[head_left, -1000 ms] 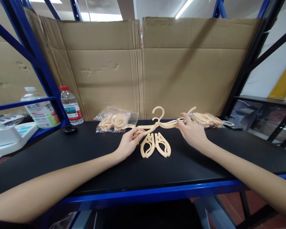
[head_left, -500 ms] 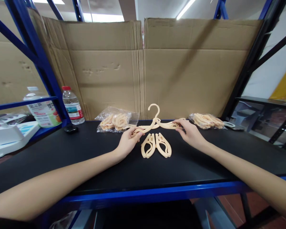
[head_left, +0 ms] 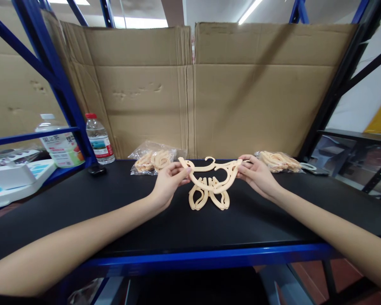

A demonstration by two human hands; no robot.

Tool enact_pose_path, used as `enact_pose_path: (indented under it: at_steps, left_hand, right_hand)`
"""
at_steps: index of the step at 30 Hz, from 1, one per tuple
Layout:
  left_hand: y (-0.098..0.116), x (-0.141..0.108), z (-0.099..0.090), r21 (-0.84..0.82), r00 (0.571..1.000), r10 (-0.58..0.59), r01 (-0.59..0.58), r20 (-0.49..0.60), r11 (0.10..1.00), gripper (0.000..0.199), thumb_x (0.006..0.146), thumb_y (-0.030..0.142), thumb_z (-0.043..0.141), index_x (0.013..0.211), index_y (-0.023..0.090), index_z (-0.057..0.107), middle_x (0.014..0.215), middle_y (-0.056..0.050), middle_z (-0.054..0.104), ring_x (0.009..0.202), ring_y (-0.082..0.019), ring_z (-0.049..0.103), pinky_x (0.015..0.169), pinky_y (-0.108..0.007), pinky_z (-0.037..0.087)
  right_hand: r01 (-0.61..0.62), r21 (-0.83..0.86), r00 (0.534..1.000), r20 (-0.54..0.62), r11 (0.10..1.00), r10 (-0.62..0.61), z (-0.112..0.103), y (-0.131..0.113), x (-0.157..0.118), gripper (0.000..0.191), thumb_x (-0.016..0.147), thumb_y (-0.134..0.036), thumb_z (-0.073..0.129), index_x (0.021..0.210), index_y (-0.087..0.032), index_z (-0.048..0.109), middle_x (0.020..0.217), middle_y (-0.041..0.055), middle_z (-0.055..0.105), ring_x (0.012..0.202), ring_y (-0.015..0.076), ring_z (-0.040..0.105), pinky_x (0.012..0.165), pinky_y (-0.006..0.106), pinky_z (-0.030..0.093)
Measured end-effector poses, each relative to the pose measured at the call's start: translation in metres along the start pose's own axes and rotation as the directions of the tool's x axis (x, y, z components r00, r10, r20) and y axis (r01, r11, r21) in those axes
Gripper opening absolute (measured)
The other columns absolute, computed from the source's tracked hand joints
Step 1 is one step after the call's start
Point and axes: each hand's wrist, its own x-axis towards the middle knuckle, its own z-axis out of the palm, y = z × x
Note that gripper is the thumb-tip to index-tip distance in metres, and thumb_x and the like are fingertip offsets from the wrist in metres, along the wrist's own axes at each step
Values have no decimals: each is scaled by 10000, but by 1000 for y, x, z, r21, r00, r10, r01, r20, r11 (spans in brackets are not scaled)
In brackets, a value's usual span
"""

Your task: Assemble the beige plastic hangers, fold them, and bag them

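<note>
Between my two hands a cream plastic folding clothes hanger (head_left: 231,181) is held up above the black table, tilted, with its arms bent. My left hand (head_left: 169,183) pinches its left end between thumb and fingers. At the right end, my right hand (head_left: 256,176) grips it the same way. The small hook points up near the hanger's middle. Below, on the table, lie a folded cream hanger (head_left: 194,206) on the left and another folded hanger (head_left: 224,205) beside it, their upper parts partly covered by the held one.
Clear bags of cream hangers lie behind, a left bag (head_left: 152,160) and a right bag (head_left: 279,161). A red-capped bottle (head_left: 99,140), a larger bottle (head_left: 60,146) and a black mouse (head_left: 97,170) are at left. Cardboard (head_left: 139,93) walls the back of the table (head_left: 139,235).
The hanger has tipped and folded: its upright hook has dropped lower, and its arms now curve down over the two folded hangers. Both hands have kept hold of its ends.
</note>
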Motion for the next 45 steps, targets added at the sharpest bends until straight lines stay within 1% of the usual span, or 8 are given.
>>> enact_pose_path:
  at_steps: [4, 7, 16, 22, 27, 32, 41, 45]
  left_hand:
    - [-1, -12, 13, 58, 995, 8, -14, 97, 998, 302, 686, 306, 753, 905, 127, 647, 867, -59, 677, 734, -136, 629, 645, -236, 527]
    - [-1, -18, 18, 78, 987, 4, -16, 160, 997, 280, 706, 310, 732, 897, 129, 635, 820, -52, 668, 713, -143, 626, 641, -254, 531]
    - [2, -20, 18, 64, 978, 81, -95, 194, 993, 271, 721, 281, 737, 893, 128, 594, 791, -30, 654, 700, -121, 612, 648, -227, 529]
    - [0, -24, 18, 97, 953, 145, -176, 266, 980, 274, 764, 287, 707, 955, 130, 589, 874, -58, 653, 790, -148, 621, 707, -258, 531]
    - [-2, -22, 18, 191, 937, 198, -259, 289, 947, 226, 786, 282, 686, 942, 138, 610, 998, -78, 637, 890, -167, 615, 814, -296, 517]
    - [-3, -21, 18, 183, 938, 109, -177, 330, 967, 232, 794, 284, 672, 945, 121, 606, 920, -80, 666, 820, -170, 646, 756, -296, 538]
    - [-1, -19, 16, 141, 973, 17, -51, 231, 989, 257, 758, 283, 705, 923, 110, 610, 840, -51, 668, 753, -137, 647, 623, -213, 555]
    - [-3, -18, 16, 151, 972, 5, -41, 234, 988, 255, 760, 288, 704, 920, 112, 613, 834, -54, 669, 747, -143, 651, 620, -222, 555]
  right_hand:
    - [11, -9, 1000, 13, 1000, -11, 14, 1, -9, 322, 717, -357, 744, 826, -222, 472, 695, -31, 639, 599, 109, 596, 669, 301, 549]
    - [39, -98, 976, 216, 994, -17, 22, -2, -18, 234, 773, -377, 696, 799, -199, 546, 760, 2, 652, 710, 135, 631, 721, 307, 539]
    - [97, -244, 812, 580, 965, 65, 23, -12, -27, 358, 902, -368, 541, 1233, -244, 592, 1251, 83, 556, 1091, 206, 582, 921, 377, 500]
    - [165, -299, 824, 565, 940, 36, 25, -10, -30, 382, 893, -369, 559, 1265, -283, 566, 1315, 72, 489, 1257, 247, 446, 1017, 436, 420]
    - [122, -220, 760, 648, 968, 51, 30, -14, -34, 396, 897, -350, 556, 1288, -289, 534, 1382, 85, 372, 1167, 226, 515, 894, 367, 511]
    - [172, -268, 724, 687, 948, 62, 33, -20, -37, 360, 890, -343, 568, 1244, -277, 556, 1302, 82, 416, 1139, 211, 523, 939, 390, 481]
    - [212, -243, 818, 573, 947, -36, 25, -17, -30, 373, 892, -310, 567, 1263, -286, 546, 1357, 79, 417, 1236, 233, 457, 973, 399, 460]
    - [198, -212, 806, 591, 957, -36, 26, -16, -30, 380, 892, -339, 563, 1267, -280, 547, 1388, 79, 408, 1231, 238, 463, 970, 406, 455]
